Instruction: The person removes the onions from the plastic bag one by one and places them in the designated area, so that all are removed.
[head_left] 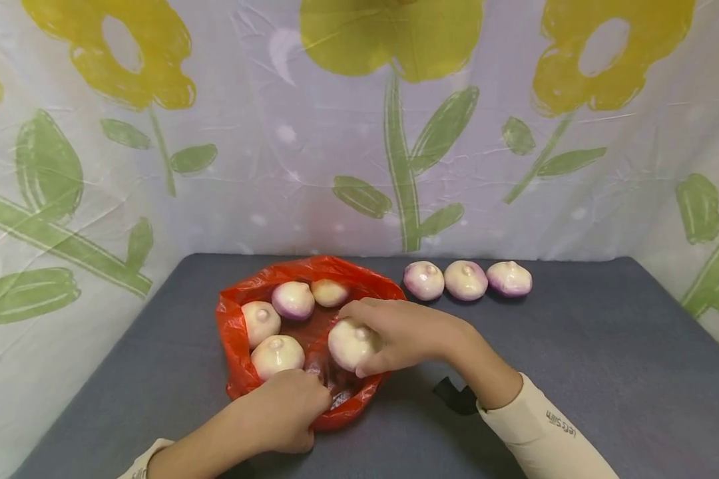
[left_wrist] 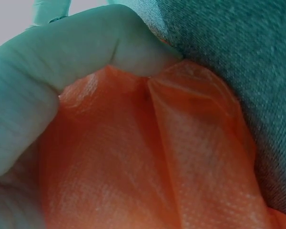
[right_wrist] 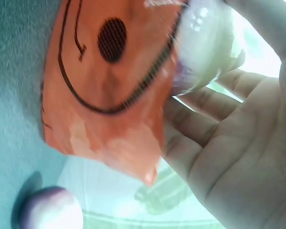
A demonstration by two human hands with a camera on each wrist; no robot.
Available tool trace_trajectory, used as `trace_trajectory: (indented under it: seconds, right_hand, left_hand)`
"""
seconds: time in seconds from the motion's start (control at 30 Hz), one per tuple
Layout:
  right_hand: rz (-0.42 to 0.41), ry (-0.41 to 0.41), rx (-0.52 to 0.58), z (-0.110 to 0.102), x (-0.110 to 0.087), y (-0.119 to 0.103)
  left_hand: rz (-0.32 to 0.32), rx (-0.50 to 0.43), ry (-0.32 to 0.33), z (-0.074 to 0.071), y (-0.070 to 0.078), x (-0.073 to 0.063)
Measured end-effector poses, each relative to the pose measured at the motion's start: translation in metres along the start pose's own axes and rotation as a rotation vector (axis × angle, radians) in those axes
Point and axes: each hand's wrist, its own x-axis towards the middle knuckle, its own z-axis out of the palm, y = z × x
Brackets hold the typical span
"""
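A red plastic bag (head_left: 232,359) lies on the table with its mouth spread wide. My left hand (head_left: 287,409) pinches its near rim; in the left wrist view the thumb (left_wrist: 133,45) presses on the folded film. My right hand (head_left: 404,332) reaches over the bag's right side and holds a white-and-purple onion (head_left: 351,344) between thumb and fingers. In the right wrist view that onion (right_wrist: 205,47) is partly hidden by the bag. Several other onions sit inside the bag, among them a purple-sided onion (head_left: 293,300) and, nearest my left hand, a pale onion (head_left: 278,356).
Three onions stand in a row at the table's back edge: a left onion (head_left: 423,280), a middle onion (head_left: 466,280) and a right onion (head_left: 509,279). A black strap-like piece (head_left: 455,397) is by my right wrist. A flower-printed curtain (head_left: 263,166) hangs behind the dark table (head_left: 575,372).
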Motion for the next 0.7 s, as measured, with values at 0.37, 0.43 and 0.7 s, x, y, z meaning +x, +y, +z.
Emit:
trace_trajectory:
  seconds: [0.37, 0.43, 0.7]
  right_hand:
    - [0.005, 0.126, -0.025, -0.028, -0.030, 0.006]
    - [0.014, 0.131, -0.031, -0.032, -0.037, 0.006]
    - [0.075, 0.175, -0.063, -0.040, -0.066, 0.008]
  left_hand:
    - [-0.008, 0.045, 0.029, 0.000, 0.001, 0.000]
    - [-0.008, 0.041, 0.027, -0.001, 0.001, 0.000]
    - [-0.006, 0.011, 0.010, -0.001, 0.001, -0.001]
